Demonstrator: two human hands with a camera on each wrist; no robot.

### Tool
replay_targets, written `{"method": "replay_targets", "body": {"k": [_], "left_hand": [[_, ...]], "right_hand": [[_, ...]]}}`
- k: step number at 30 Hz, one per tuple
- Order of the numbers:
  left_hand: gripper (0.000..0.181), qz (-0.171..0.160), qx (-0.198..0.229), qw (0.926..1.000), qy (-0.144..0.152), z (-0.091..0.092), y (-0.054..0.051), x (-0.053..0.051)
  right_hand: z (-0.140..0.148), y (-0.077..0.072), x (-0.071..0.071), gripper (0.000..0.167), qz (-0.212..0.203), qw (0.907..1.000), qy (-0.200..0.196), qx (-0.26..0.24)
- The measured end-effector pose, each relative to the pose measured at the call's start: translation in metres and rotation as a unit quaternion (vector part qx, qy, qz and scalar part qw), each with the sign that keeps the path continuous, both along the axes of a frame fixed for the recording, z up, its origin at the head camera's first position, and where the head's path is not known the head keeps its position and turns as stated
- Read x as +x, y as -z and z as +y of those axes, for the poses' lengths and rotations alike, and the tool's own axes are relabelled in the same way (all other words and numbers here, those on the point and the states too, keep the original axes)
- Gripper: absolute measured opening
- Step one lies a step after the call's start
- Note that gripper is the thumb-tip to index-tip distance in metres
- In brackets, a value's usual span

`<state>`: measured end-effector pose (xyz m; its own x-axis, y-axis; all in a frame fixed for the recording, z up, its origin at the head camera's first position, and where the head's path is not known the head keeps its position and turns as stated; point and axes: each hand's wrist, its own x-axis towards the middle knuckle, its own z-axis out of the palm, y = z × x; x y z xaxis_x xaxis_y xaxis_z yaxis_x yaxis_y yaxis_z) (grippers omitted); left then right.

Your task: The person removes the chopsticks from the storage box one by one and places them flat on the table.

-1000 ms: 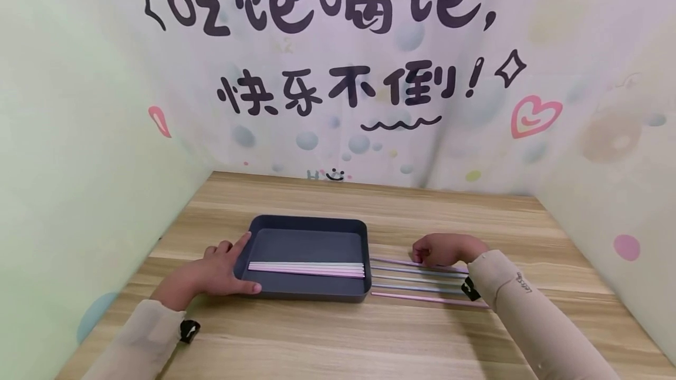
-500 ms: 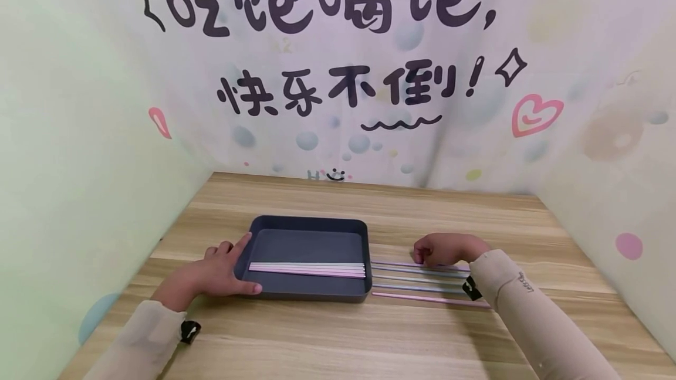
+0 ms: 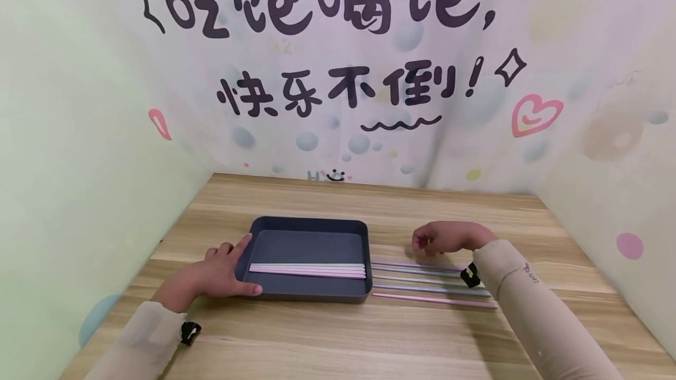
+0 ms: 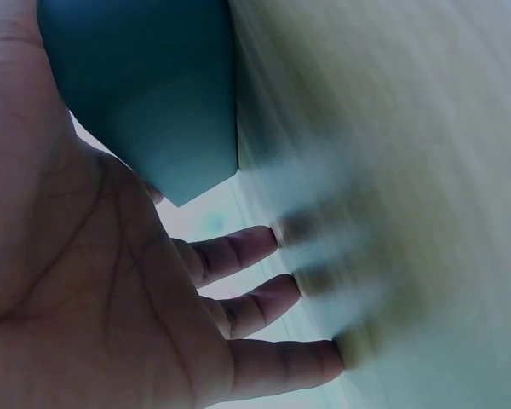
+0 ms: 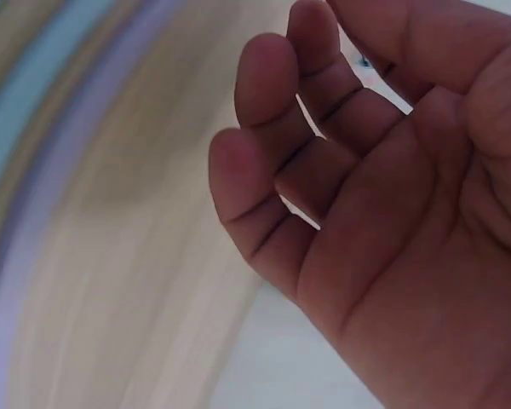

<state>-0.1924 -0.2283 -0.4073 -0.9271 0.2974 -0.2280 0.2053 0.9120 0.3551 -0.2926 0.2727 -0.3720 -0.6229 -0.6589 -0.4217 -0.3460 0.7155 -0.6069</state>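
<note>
In the head view my left hand (image 3: 219, 271) rests against the left end of a dark grey rectangular tray (image 3: 311, 297), its thumb across the front corner and index finger along the left rim. Its other fingers are spread outside the tray, as the left wrist view shows. Several pink and pale chopsticks (image 3: 306, 270) lie side by side in the tray. To its right, several more chopsticks lie on the table in a spaced row, among them a pink chopstick (image 3: 433, 301) at the front. My right hand (image 3: 446, 237) hovers just behind the rearmost, a purple chopstick (image 5: 21, 247), fingers loosely curled, holding nothing visible.
The wood-grain table (image 3: 317, 339) ends at a printed cloth backdrop (image 3: 338, 104) behind. Pale walls stand close on the left and right. My right forearm (image 3: 528, 304) passes over the table beside the right ends of the loose chopsticks.
My right hand has lifted slightly up and back from the rearmost chopstick, its fingers loosening. My left hand, the tray and the chopsticks in it stay where they were.
</note>
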Motion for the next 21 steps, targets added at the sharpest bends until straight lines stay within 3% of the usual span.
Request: {"method": "replay_targets", "body": {"k": [9, 15, 21], "left_hand": [[0.123, -0.002, -0.002, 1.0, -0.001, 0.002, -0.004, 0.0], [0.124, -0.004, -0.004, 0.9999, -0.011, 0.003, -0.002, 0.0], [0.125, -0.005, -0.007, 0.9999, -0.013, 0.002, 0.0, 0.0]], "right_hand": [[-0.031, -0.012, -0.006, 0.01, -0.017, 0.9983, -0.018, -0.053], [-0.07, -0.019, -0.006, 0.011, -0.002, 0.9961, -0.056, -0.067], [-0.106, -0.025, -0.006, 0.011, 0.015, 0.9958, -0.066, -0.062]]}}
